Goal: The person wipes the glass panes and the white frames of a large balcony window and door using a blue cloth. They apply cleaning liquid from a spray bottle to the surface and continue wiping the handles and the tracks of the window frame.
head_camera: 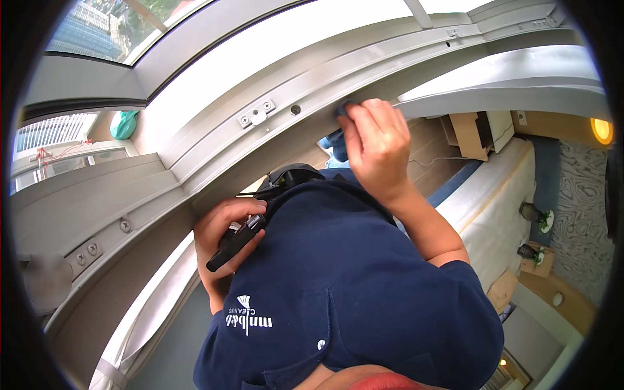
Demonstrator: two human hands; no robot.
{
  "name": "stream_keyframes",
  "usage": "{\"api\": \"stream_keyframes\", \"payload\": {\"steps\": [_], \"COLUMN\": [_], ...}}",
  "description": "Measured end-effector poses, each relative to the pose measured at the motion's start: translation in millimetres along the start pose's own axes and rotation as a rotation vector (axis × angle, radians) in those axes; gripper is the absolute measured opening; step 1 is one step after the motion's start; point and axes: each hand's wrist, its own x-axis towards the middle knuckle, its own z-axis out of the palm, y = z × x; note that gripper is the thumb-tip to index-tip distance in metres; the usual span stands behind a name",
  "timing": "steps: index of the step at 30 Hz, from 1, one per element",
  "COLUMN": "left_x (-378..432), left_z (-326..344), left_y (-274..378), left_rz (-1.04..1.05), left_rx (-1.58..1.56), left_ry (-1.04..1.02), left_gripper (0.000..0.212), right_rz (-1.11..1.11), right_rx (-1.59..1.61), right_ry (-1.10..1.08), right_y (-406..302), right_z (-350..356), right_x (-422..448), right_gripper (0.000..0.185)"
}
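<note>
My right hand (378, 141) pinches a bunched dark blue cloth (344, 108) against the inner side of the pale metal window frame (312, 127). Most of that cloth is hidden by the fingers. Near my waist on the left, my left hand (214, 229) is wrapped around a black handheld object (236, 243) with a shiny end; its exact kind is unclear. A metal plate with two screws (256, 113) and a round hole (295, 110) sit in the frame between my hands.
Beyond the frame, a sash with glass (92, 34) stands at upper left, near a green bag (124, 125). White curtains (151, 302) (507, 92) hang on both sides. A bed (492, 195) lies behind me to the right, with a wooden cabinet (470, 134) and potted flowers (538, 222).
</note>
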Motion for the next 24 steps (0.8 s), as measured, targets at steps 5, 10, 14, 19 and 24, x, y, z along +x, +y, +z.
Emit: {"api": "stream_keyframes", "payload": {"steps": [5, 10, 14, 19, 24], "left_x": [-0.1, -0.5, -0.7, -0.3, -2.9], "left_z": [-1.7, -0.7, -0.7, 0.7, 1.9], "left_y": [-2.1, -4.2, -10.7, -7.4, -8.0], "left_rz": [-0.004, 0.006, 0.024, -0.01, -0.026], "left_rx": [0.0, -0.003, -0.008, -0.015, -0.025], "left_ry": [-0.002, 0.006, 0.001, 0.035, 0.06], "left_gripper": [0.033, 0.032, 0.028, 0.03, 0.03], "right_rz": [-0.003, -0.068, -0.061, -0.076, -0.103], "right_rx": [-0.075, -0.063, -0.042, -0.012, -0.054], "right_ry": [-0.066, -0.046, -0.079, -0.077, -0.057], "right_y": [5.0, 22.4, 8.5, 17.0, 14.7], "right_z": [-10.0, -7.7, -7.2, -6.9, -4.8], "right_x": [1.3, 1.8, 2.1, -0.5, -0.6], "right_gripper": [0.021, 0.022, 0.022, 0.025, 0.023]}}
